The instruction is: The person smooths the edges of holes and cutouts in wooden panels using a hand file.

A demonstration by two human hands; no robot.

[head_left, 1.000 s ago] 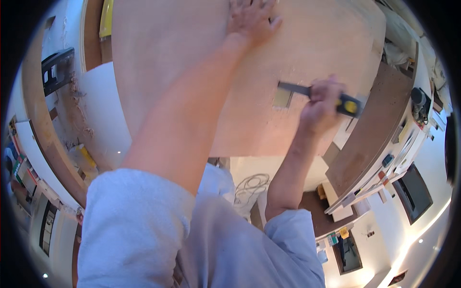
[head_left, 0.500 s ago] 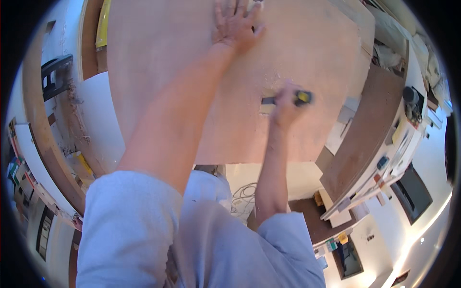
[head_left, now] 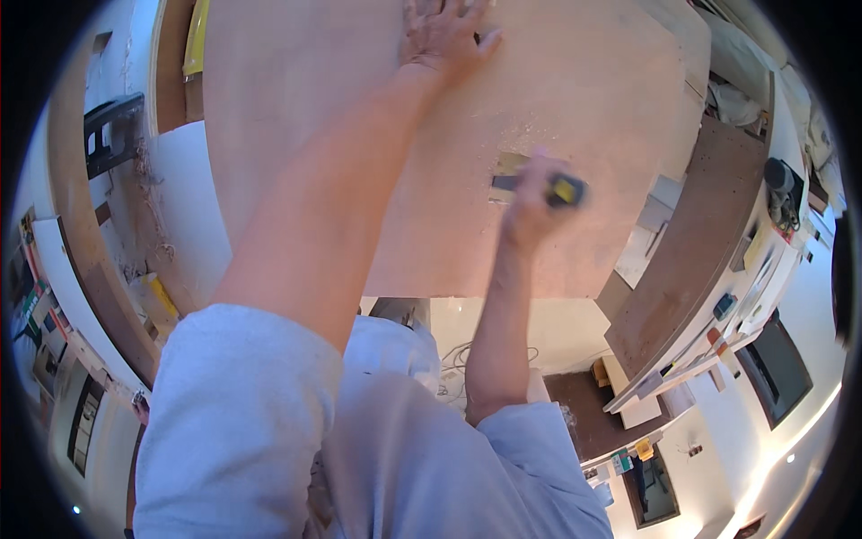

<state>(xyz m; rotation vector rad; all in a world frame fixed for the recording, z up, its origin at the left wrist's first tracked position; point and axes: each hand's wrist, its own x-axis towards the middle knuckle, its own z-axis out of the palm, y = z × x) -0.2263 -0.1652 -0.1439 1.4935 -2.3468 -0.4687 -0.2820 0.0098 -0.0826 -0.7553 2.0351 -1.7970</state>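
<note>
Moved: the right hand [head_left: 530, 202] with its tool has slid leftward and nearer the person across the board since a second ago, while the left hand [head_left: 442, 34] has stayed pressed at the far part of the board
Head view, board: a large pale wooden board [head_left: 359, 117] lies flat and fills the upper middle of the picture; its near edge runs just above the person's chest
Left hand: released and spread, palm down on the board near the top edge of the picture, fingers splayed, gripping nothing
Right hand: clenched around a dark tool with a yellow patch [head_left: 561, 189]; the tool is blurred, so its exact kind cannot be told
Tool place: on the right half of the board, its flat metal end [head_left: 505, 171] touching the wood just left of the knuckles
Dust: pale specks lie scattered on the board [head_left: 530, 126] just beyond the tool
Right side: a darker brown plank [head_left: 691, 242] leans along the board's right edge, with a white surface [head_left: 763, 269] of small items past it
Left side: a curved wooden strip [head_left: 72, 234] and a black clamp-like thing [head_left: 112, 135]
Clothing: pale blue sleeves [head_left: 242, 404] at the bottom
</note>
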